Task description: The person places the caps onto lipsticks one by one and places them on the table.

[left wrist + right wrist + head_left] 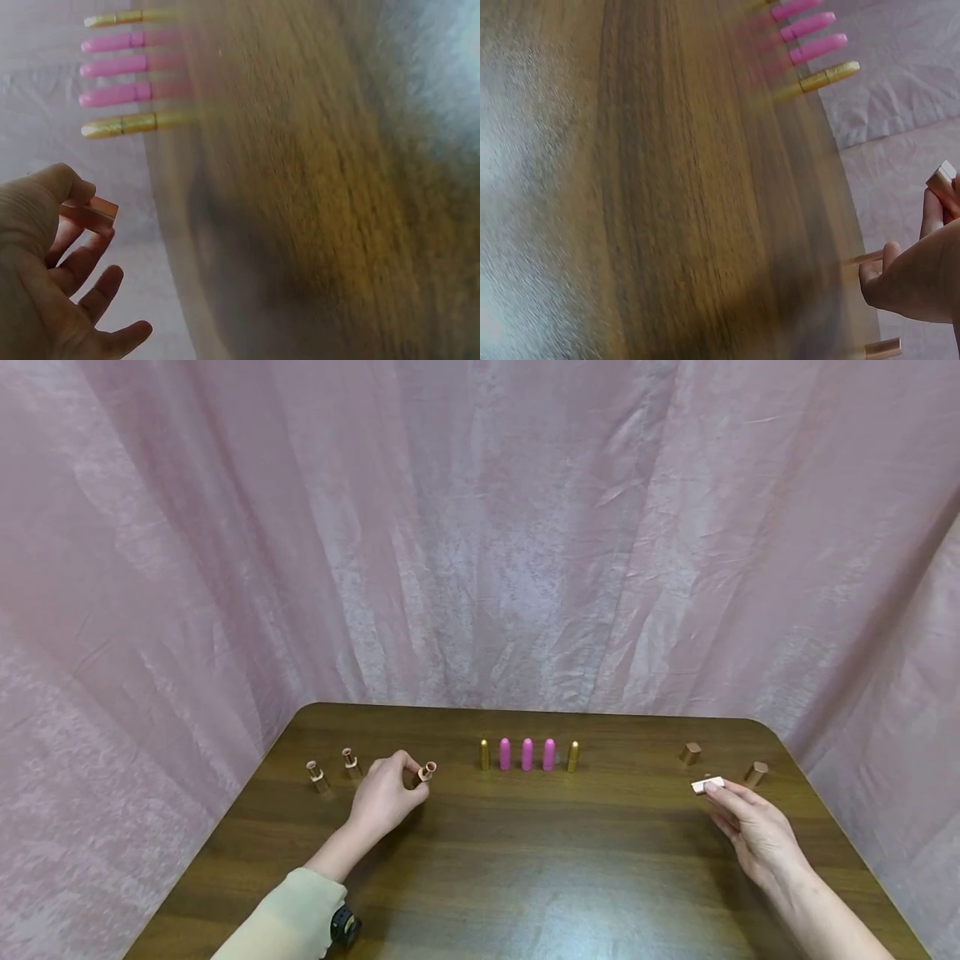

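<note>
My left hand (pixel 386 793) pinches a rose-gold lipstick tube (pixel 427 771) between thumb and fingertips, its uncapped reddish end tipped up. In the left wrist view the same tube (pixel 103 214) pokes out past the fingertips, with the other fingers spread below. Two more uncapped lipstick tubes, one nearer (pixel 318 777) and one farther (pixel 352 762), stand left of that hand. On the right side, my right hand (pixel 761 839) holds a rose-gold lipstick cap (pixel 707 786) between thumb and fingers. Part of this cap (pixel 943 182) shows at the right wrist view's edge.
Two rose-gold caps, one behind (pixel 691 753) and one beside (pixel 756 772) the right hand, stand on the wooden table (pixel 525 860). Mid-table is a row of three pink bullet-shaped tubes (pixel 527 754) between two gold ones (pixel 573 757). A pink curtain (pixel 510 543) hangs behind.
</note>
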Demonstrator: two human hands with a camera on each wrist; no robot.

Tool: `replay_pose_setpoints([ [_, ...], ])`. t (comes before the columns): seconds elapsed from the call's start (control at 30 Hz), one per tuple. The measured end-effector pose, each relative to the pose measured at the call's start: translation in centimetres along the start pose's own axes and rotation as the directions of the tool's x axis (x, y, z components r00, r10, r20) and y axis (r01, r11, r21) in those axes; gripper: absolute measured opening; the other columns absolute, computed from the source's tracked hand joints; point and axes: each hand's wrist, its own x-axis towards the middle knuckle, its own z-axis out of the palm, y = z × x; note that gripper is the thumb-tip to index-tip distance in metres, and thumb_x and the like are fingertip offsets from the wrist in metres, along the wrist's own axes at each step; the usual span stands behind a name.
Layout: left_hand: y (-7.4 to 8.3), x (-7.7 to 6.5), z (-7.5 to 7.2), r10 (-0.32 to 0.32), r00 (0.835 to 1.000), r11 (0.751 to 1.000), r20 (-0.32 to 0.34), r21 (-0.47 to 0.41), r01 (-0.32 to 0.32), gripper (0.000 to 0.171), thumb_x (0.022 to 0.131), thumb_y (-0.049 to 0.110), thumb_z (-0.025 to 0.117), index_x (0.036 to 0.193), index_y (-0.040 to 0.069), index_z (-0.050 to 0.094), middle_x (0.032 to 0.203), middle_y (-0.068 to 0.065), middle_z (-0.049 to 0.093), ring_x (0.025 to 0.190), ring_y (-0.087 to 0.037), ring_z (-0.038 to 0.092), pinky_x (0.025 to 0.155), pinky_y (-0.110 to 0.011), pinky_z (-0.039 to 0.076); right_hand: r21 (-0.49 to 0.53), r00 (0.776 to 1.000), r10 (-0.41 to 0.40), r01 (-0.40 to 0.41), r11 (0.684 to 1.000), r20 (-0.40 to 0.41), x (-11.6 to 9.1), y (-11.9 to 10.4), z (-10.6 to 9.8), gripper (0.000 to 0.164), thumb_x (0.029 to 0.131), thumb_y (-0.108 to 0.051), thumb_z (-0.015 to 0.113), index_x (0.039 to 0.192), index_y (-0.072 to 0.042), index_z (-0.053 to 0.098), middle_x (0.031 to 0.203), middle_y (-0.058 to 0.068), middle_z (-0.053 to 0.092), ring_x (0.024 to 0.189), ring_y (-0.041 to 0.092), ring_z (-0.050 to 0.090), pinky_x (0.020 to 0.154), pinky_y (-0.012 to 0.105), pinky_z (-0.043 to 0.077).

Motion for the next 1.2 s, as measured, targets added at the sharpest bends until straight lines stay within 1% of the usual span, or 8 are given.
replay_pose_setpoints([
  [0.13,0.8,-0.6,-0.5,0.036,0.999,0.999,0.015,-0.025,-0.035,0.017,0.081,0.024,0.079,0.094,0.022,0.067,0.088,0.010,0.067,0.111,-0.027,0.060,0.082,-0.047,0.051,0.010,1.000,-0.004,0.004,1.000,0.010,-0.2,0.2,0.4,0.022,0.102,-0.009,0.062,0.091,-0.023,0.076,0.092,-0.014,0.072,0.095,0.001,0.066,0.087,0.021,0.049],
  [0.3,1.2,-0.9,-0.7,0.127,0.992,0.992,-0.005,-0.023,-0.128,0.015,0.084,0.025,0.080,0.095,0.024,0.070,0.087,0.013,0.066,0.107,-0.025,0.059,0.087,-0.046,0.049,0.010,1.000,-0.006,0.006,1.000,0.012,-0.3,0.4,0.6,0.021,0.102,-0.009,0.062,0.092,-0.022,0.076,0.092,-0.014,0.072,0.095,0.001,0.065,0.087,0.022,0.049],
  [0.5,1.6,-1.3,-1.2,0.245,0.969,0.969,-0.034,-0.016,-0.245,0.015,0.085,0.024,0.083,0.093,0.029,0.072,0.087,0.015,0.063,0.104,-0.023,0.057,0.093,-0.046,0.044,-0.003,1.000,0.002,-0.001,1.000,0.014,-0.4,0.5,1.1,0.022,0.103,-0.010,0.062,0.093,-0.023,0.076,0.093,-0.014,0.072,0.095,0.001,0.065,0.089,0.023,0.048],
  [0.63,2.5,-1.6,-1.6,0.323,0.945,0.946,-0.059,0.033,-0.321,0.016,0.083,0.024,0.085,0.092,0.028,0.073,0.086,0.015,0.063,0.105,-0.025,0.058,0.105,-0.057,0.038,-0.025,1.000,0.019,-0.019,1.000,0.009,-0.7,0.8,1.7,0.020,0.103,-0.014,0.063,0.093,-0.026,0.076,0.094,-0.015,0.072,0.097,0.001,0.063,0.091,0.023,0.045],
  [0.77,3.8,-2.1,-1.7,0.377,0.924,0.925,-0.061,0.074,-0.372,0.016,0.082,0.025,0.086,0.091,0.028,0.073,0.085,0.016,0.062,0.106,-0.026,0.058,0.112,-0.070,0.026,-0.022,1.000,0.021,-0.021,1.000,-0.001,-1.1,1.1,3.1,0.019,0.102,-0.014,0.064,0.092,-0.026,0.075,0.094,-0.016,0.071,0.097,0.002,0.063,0.094,0.027,0.042],
  [1.03,6.4,-3.0,-0.9,0.468,0.880,0.881,-0.076,0.117,-0.459,0.016,0.081,0.026,0.085,0.092,0.029,0.073,0.087,0.016,0.063,0.104,-0.023,0.059,0.113,-0.068,0.025,-0.011,1.000,0.013,-0.013,1.000,0.003,-2.0,1.9,6.9,0.015,0.101,-0.016,0.067,0.093,-0.027,0.074,0.100,-0.016,0.072,0.097,0.005,0.062,0.102,0.035,0.036],
  [1.13,7.4,-3.3,-0.2,0.475,0.877,0.878,-0.071,0.099,-0.467,0.017,0.081,0.025,0.085,0.093,0.029,0.074,0.088,0.016,0.063,0.104,-0.022,0.059,0.113,-0.066,0.028,0.003,1.000,0.000,0.000,1.000,0.001,-2.3,2.5,8.4,0.017,0.100,-0.014,0.067,0.093,-0.027,0.074,0.099,-0.015,0.073,0.095,0.006,0.062,0.102,0.037,0.035],
  [1.2,8.0,-3.4,0.2,0.467,0.883,0.883,-0.055,0.079,-0.462,0.016,0.082,0.025,0.085,0.093,0.028,0.074,0.088,0.016,0.063,0.103,-0.020,0.058,0.111,-0.059,0.035,0.024,1.000,-0.008,0.008,1.000,0.001,-2.4,3.0,9.3,0.018,0.100,-0.012,0.067,0.092,-0.027,0.074,0.096,-0.013,0.074,0.096,0.007,0.062,0.103,0.039,0.032],
])
